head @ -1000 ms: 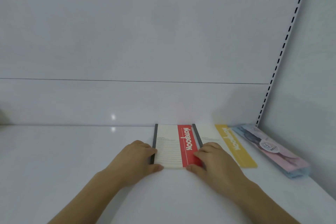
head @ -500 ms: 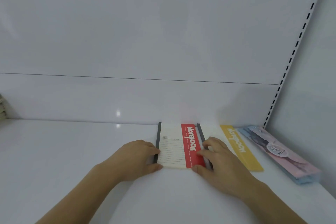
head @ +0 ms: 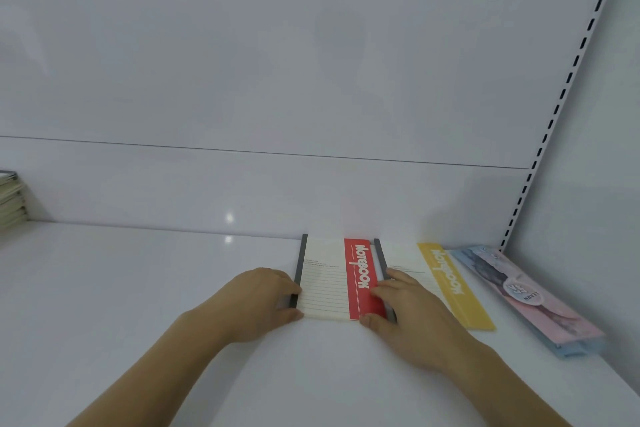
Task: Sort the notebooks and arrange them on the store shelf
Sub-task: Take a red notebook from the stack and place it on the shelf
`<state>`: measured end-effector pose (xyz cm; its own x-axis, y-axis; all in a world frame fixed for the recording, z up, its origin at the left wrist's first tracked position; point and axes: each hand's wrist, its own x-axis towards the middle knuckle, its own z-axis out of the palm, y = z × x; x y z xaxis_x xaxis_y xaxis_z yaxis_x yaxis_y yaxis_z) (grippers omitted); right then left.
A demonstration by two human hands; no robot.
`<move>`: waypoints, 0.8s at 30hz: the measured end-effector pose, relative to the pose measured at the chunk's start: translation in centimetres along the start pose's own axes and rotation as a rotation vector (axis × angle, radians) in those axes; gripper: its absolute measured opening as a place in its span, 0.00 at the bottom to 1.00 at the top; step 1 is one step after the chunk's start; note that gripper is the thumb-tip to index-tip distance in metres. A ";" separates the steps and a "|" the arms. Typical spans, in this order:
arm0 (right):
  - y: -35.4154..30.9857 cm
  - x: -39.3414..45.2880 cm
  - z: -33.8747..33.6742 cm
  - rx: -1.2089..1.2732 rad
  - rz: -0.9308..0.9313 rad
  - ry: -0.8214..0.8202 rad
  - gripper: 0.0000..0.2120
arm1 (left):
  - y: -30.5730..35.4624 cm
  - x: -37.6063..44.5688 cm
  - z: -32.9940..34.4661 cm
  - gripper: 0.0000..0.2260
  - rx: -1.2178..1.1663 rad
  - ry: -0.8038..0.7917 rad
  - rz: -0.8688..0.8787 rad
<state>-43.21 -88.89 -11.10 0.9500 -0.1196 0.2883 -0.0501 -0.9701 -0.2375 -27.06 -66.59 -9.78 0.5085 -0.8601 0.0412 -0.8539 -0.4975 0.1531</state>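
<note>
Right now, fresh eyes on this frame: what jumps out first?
The red notebook lies flat mid-shelf against the back panel, with the left hand on its left edge and the right hand on its right. Beside it to the right lie a yellow notebook and a pink notebook near the slotted upright. A stack peeks in at far left.

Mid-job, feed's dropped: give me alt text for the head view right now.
Both hands flank a red-banded notebook lying flat on the white shelf: left hand at its left edge, right hand at its right. Further right lie a yellow-banded notebook, then a pink-and-blue one.
</note>
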 end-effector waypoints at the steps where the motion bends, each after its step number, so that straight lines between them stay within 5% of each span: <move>1: 0.0 0.1 0.0 0.014 0.002 0.003 0.17 | 0.0 0.0 0.1 0.17 -0.008 -0.002 -0.008; 10: 0.2 -0.1 0.8 0.034 -0.012 0.012 0.17 | 0.3 -0.7 0.1 0.15 -0.032 -0.013 -0.065; 18: -0.1 -0.4 0.8 -0.054 0.018 0.007 0.26 | 1.0 -0.8 -0.1 0.17 -0.026 -0.058 -0.110; 24: -1.7 -1.2 -0.5 -0.087 0.047 0.025 0.25 | 1.2 -1.7 -0.3 0.28 -0.111 0.006 -0.104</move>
<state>-44.36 -87.25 -10.62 0.9379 -0.1696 0.3025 -0.1218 -0.9778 -0.1705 -28.91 -65.64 -9.35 0.5942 -0.8040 0.0250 -0.7794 -0.5678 0.2647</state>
